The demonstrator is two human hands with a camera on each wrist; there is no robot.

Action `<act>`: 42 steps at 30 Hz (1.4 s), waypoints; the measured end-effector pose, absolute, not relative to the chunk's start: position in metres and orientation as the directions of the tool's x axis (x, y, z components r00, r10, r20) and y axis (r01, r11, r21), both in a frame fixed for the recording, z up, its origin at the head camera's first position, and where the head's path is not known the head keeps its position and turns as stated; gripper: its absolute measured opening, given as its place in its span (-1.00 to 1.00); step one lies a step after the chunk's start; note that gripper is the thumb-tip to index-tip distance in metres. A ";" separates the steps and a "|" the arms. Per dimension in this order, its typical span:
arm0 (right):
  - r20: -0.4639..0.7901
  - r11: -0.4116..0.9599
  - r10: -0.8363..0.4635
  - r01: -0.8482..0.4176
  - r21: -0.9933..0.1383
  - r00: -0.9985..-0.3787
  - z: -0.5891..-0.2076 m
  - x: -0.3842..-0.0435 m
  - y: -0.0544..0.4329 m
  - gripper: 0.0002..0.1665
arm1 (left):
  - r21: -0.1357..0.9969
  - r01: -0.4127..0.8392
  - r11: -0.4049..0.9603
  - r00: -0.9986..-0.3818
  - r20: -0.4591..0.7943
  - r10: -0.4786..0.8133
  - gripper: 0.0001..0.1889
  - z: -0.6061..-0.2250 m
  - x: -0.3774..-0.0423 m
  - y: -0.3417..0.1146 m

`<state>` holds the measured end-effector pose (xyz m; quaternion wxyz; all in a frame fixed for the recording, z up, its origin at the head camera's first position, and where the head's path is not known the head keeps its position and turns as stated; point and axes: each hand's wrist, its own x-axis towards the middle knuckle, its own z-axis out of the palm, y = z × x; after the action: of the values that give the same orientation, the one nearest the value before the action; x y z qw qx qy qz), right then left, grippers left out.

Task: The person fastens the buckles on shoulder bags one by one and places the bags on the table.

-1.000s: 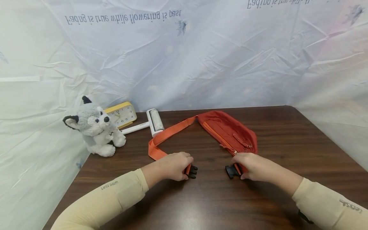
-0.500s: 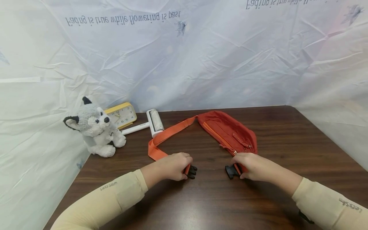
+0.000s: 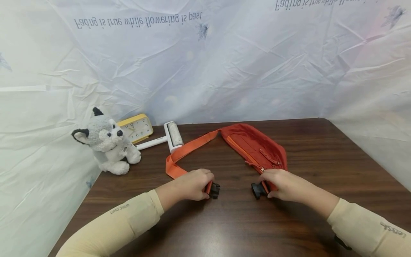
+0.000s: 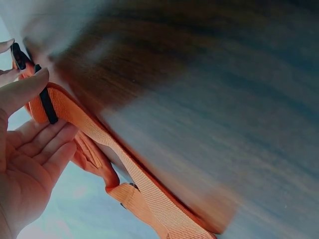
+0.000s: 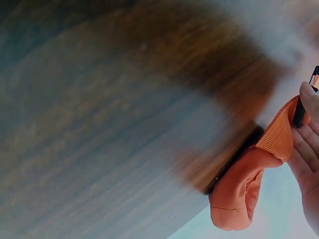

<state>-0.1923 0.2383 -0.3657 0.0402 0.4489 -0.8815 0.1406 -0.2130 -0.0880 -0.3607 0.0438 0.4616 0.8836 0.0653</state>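
Note:
A red waist bag (image 3: 253, 146) lies on the dark wooden table, its orange strap (image 3: 191, 147) curving to the left. My left hand (image 3: 191, 186) pinches the strap end at the black pronged buckle half (image 3: 215, 191). With thumb and fingers, my right hand (image 3: 287, 186) grips the bag's other end, by the black socket buckle half (image 3: 258, 191). The two halves face each other with a gap between them. In the left wrist view, the left thumb presses on the buckle (image 4: 48, 105) and the fingers lie beneath. The right wrist view shows the socket half (image 5: 299, 113) between thumb and fingers.
A grey and white plush dog (image 3: 109, 141) sits at the back left. Behind it stands a yellow clock (image 3: 137, 128), and a white lint roller (image 3: 174, 135) lies beside the strap. A pale printed cloth (image 3: 224, 71) hangs around the table (image 3: 321, 153).
Both hands keep their grips on the buckle ends. The buckle halves have shifted very slightly toward the back of the table; the bag lies where it was.

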 end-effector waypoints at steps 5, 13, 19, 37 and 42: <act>0.233 0.543 -0.783 -0.816 -0.199 -0.577 -0.365 -0.193 0.238 -0.48 | 0.165 0.808 0.566 -0.574 0.002 0.819 -0.61 -0.361 -0.213 -0.090; 0.247 0.558 -0.766 -0.805 -0.202 -0.593 -0.365 -0.193 0.236 -0.49 | 0.191 0.808 0.558 -0.572 0.024 0.820 -0.61 -0.357 -0.212 -0.091; 0.255 0.559 -0.763 -0.805 -0.201 -0.594 -0.364 -0.193 0.235 -0.50 | 0.195 0.798 0.570 -0.585 0.023 0.811 -0.62 -0.358 -0.213 -0.089; 0.290 0.541 -0.765 -0.818 -0.197 -0.576 -0.364 -0.192 0.229 -0.50 | 0.174 0.800 0.574 -0.591 0.065 0.804 -0.63 -0.359 -0.210 -0.082; 0.282 0.545 -0.764 -0.814 -0.200 -0.580 -0.363 -0.192 0.226 -0.50 | 0.173 0.804 0.569 -0.587 0.073 0.807 -0.63 -0.359 -0.210 -0.081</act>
<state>-0.1925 0.2264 -0.3630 0.0809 0.4508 -0.8752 0.1557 -0.2096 -0.0813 -0.3592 0.0072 0.4546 0.8857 0.0941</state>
